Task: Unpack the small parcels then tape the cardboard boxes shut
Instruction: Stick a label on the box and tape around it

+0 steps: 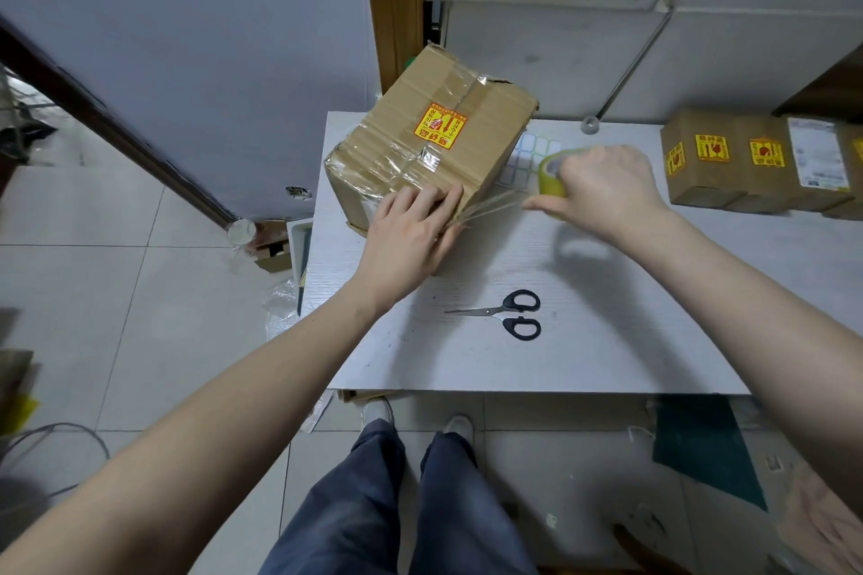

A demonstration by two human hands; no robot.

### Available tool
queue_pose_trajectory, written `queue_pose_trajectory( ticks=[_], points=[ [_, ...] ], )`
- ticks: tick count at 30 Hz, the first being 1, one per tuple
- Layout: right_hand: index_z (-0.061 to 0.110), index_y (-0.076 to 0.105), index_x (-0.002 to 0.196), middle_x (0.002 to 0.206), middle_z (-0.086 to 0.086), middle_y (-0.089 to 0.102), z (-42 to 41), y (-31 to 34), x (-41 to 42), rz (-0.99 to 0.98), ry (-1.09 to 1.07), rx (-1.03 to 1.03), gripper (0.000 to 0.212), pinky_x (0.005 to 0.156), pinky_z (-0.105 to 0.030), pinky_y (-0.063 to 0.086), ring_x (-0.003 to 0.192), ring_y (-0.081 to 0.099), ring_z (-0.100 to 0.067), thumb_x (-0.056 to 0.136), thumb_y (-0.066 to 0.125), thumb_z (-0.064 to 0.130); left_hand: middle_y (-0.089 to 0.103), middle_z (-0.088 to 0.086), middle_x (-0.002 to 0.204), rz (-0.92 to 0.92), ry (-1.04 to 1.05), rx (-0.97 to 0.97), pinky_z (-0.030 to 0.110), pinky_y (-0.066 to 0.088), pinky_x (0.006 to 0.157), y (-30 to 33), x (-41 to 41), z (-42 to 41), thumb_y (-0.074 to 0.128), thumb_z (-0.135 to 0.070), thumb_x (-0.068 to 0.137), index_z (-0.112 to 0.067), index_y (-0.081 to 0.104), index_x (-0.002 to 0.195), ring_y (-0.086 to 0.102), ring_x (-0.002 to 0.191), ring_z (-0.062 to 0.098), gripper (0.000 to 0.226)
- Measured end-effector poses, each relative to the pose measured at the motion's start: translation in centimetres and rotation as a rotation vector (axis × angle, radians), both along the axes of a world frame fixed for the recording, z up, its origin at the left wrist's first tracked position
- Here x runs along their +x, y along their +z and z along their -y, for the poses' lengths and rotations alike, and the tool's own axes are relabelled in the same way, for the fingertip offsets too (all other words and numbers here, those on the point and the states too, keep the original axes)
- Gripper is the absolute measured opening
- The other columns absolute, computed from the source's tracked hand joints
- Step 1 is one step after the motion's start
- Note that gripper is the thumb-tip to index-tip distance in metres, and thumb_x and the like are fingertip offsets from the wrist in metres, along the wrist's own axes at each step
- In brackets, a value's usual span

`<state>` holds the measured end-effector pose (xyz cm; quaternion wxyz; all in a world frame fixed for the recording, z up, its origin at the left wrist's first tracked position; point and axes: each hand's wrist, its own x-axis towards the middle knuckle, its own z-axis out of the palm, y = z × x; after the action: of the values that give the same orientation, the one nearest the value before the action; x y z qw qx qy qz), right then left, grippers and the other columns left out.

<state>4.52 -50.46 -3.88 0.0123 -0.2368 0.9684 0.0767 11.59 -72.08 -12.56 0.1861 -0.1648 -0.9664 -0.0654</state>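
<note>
Box point(434, 149) at the worktop's point(607, 341) far left corner, pinned by the left hand point(411, 231), fingers flat to anchor the tape end. Right hand point(607, 187) curled round the tape roll point(551, 173), drawing the strip taut. Scissors point(506, 312) near, ready for cutting.

White table point(607, 341) — supports a large taped cardboard box point(434, 145) at its far left corner, black-handled scissors point(506, 314) near the front edge, smaller labelled boxes point(756, 163) at right, a white label sheet point(527, 161) beside the large box.
</note>
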Motion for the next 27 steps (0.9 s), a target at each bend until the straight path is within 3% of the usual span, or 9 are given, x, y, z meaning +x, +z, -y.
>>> queue_pose_trajectory(
  ticks=[3,5,7,10,15,19,23,25,27],
  points=[
    [0.023,0.071,0.1,0.068,-0.006,0.06,-0.1,-0.1,0.9,0.151,0.039,-0.044,0.058,0.06,-0.03,0.033,0.085,0.063,-0.031,0.08,0.048,0.072,0.06,0.005,0.106,0.023,-0.044,-0.021,0.036,0.04,0.079,0.1,0.0,1.7,0.039,-0.035,0.099,-0.013,0.055,0.132,0.053,0.086,0.027,0.043],
    [0.027,0.065,0.075,0.05,0.005,0.041,0.1,-0.1,1.8,0.228,0.109,-0.11,0.037,0.053,-0.028,0.028,0.076,0.061,-0.031,0.08,0.056,0.063,0.059,0.006,0.108,0.046,-0.096,-0.039,0.038,0.039,0.083,0.0,0.0,3.5,0.043,-0.032,0.1,-0.013,0.052,0.136,0.053,0.089,0.028,0.042],
    [0.024,0.038,0.051,0.046,0.004,0.033,0.4,0.5,2.6,0.281,0.168,-0.124,0.042,0.047,-0.026,0.019,0.062,0.052,-0.032,0.077,0.062,0.048,0.059,0.006,0.11,0.052,-0.134,-0.059,0.038,0.038,0.086,0.1,-0.2,5.2,0.047,-0.03,0.099,-0.013,0.05,0.138,0.053,0.09,0.028,0.042],
    [0.02,0.027,0.049,0.045,0.002,0.034,1.0,1.1,3.1,0.303,0.24,-0.133,0.046,0.049,-0.025,0.017,0.046,0.035,-0.018,0.074,0.06,0.04,0.06,0.004,0.114,0.063,-0.155,-0.051,0.038,0.038,0.09,0.3,-0.2,7.2,0.048,-0.027,0.1,-0.013,0.05,0.138,0.053,0.091,0.027,0.041],
    [0.016,0.031,0.053,0.052,-0.001,0.038,2.4,1.6,2.4,0.158,0.237,-0.063,0.045,0.069,-0.032,0.024,0.06,0.04,-0.03,0.087,0.05,0.037,0.061,0.003,0.115,0.079,-0.164,0.028,0.036,0.035,0.091,0.5,0.0,7.4,0.049,-0.023,0.099,-0.012,0.053,0.136,0.05,0.091,0.025,0.039],
    [0.016,0.028,0.056,0.055,0.0,0.037,3.6,1.9,1.9,0.135,0.189,-0.072,0.045,0.069,-0.033,0.026,0.065,0.036,-0.028,0.087,0.055,0.036,0.061,0.004,0.112,0.101,-0.152,0.064,0.037,0.037,0.091,0.6,0.0,7.3,0.053,-0.022,0.098,-0.012,0.054,0.135,0.051,0.09,0.026,0.039],
    [0.015,0.038,0.061,0.084,-0.017,0.064,3.0,1.9,0.4,0.02,0.1,-0.043,0.043,0.07,-0.034,0.035,0.084,0.058,-0.035,0.088,0.056,0.042,0.061,0.005,0.107,0.11,-0.148,0.066,0.037,0.038,0.09,0.8,0.1,7.4,0.052,-0.021,0.098,-0.012,0.054,0.135,0.052,0.089,0.027,0.038],
    [0.012,0.045,0.06,0.082,-0.019,0.063,1.8,2.0,-0.8,-0.039,-0.022,-0.025,0.052,0.064,-0.032,0.033,0.081,0.059,-0.035,0.085,0.057,0.055,0.061,0.006,0.106,0.111,-0.147,0.074,0.037,0.038,0.089,0.8,0.1,7.3,0.051,-0.021,0.099,-0.012,0.055,0.134,0.051,0.088,0.027,0.036],
    [0.01,0.04,0.056,0.078,-0.019,0.062,1.1,1.7,-1.4,-0.059,-0.083,-0.005,0.061,0.058,-0.03,0.028,0.072,0.054,-0.032,0.081,0.056,0.064,0.061,0.006,0.105,0.103,-0.141,0.093,0.036,0.038,0.087,0.8,0.2,7.1,0.052,-0.02,0.099,-0.011,0.056,0.132,0.051,0.086,0.027,0.035]
  ],
)
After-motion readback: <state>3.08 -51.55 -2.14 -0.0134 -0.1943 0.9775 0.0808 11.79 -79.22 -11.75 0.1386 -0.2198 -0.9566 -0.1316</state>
